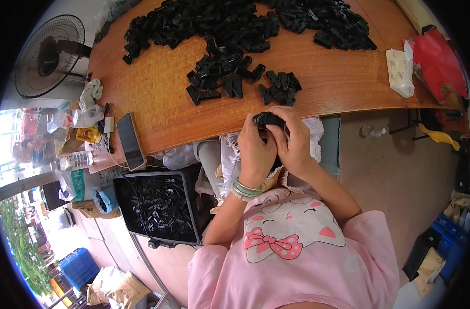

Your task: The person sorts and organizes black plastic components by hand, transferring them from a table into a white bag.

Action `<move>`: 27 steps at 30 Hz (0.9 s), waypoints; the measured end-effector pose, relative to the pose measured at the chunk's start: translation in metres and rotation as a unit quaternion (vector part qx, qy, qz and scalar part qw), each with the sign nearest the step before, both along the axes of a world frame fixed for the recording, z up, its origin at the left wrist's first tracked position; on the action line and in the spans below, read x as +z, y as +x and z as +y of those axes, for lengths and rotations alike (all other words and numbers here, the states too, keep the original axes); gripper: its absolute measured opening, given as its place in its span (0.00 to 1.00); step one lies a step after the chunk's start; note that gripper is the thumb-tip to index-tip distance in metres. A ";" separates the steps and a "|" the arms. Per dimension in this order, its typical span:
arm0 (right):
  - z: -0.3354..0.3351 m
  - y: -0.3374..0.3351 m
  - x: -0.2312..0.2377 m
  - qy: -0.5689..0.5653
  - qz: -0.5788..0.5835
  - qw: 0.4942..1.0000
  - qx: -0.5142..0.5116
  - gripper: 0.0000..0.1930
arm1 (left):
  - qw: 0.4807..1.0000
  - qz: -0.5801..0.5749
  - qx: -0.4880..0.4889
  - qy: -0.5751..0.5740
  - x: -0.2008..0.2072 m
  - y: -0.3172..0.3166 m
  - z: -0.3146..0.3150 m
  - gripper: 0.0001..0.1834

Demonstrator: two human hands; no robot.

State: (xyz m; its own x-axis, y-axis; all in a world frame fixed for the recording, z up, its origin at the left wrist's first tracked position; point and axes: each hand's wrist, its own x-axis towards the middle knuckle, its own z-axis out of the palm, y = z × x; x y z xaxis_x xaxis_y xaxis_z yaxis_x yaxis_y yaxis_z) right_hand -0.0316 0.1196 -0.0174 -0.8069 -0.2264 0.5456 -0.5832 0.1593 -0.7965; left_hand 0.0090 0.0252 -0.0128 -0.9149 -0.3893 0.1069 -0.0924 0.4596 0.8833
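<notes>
Just off the near edge of the wooden table (157,103), both my hands hold one small black plastic part (268,119) between them. My left hand (256,152) grips its left side, with a green bangle and a beaded bracelet on the wrist. On its right side, the thumb and fingers of my right hand (295,141) are closed. A small group of similar black parts (280,86) lies on the table just beyond my hands. Left of that group is a looser cluster (214,72), which joins a large heap (194,23) at the far side.
Left of my lap stands a black bin (152,206) of small dark pieces. A phone (130,141) lies at the table's left edge, near a plastic bottle (75,161). A fan (49,56) stands far left. On the right are a white packet (400,73) and a red bag (437,64).
</notes>
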 end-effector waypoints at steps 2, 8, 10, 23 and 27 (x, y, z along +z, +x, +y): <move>-0.003 -0.002 -0.004 -0.003 0.001 1.000 -0.014 0.12 | 0.995 0.003 -0.020 0.094 0.004 0.002 -0.002 0.11; 0.007 -0.003 0.001 -0.041 -0.123 0.990 0.061 0.11 | 0.835 -0.066 -0.045 0.545 0.004 0.005 -0.029 0.13; 0.008 0.002 0.003 -0.048 -0.134 0.986 0.091 0.11 | 0.774 -0.111 -0.099 0.615 -0.002 0.008 -0.036 0.13; 0.029 -0.007 0.023 -0.143 -0.316 0.931 0.115 0.11 | 0.957 -0.050 -0.033 0.282 0.024 0.013 -0.025 0.17; 0.028 -0.007 0.017 -0.090 -0.223 0.956 0.165 0.08 | 0.965 -0.055 -0.057 0.250 0.025 0.014 -0.027 0.16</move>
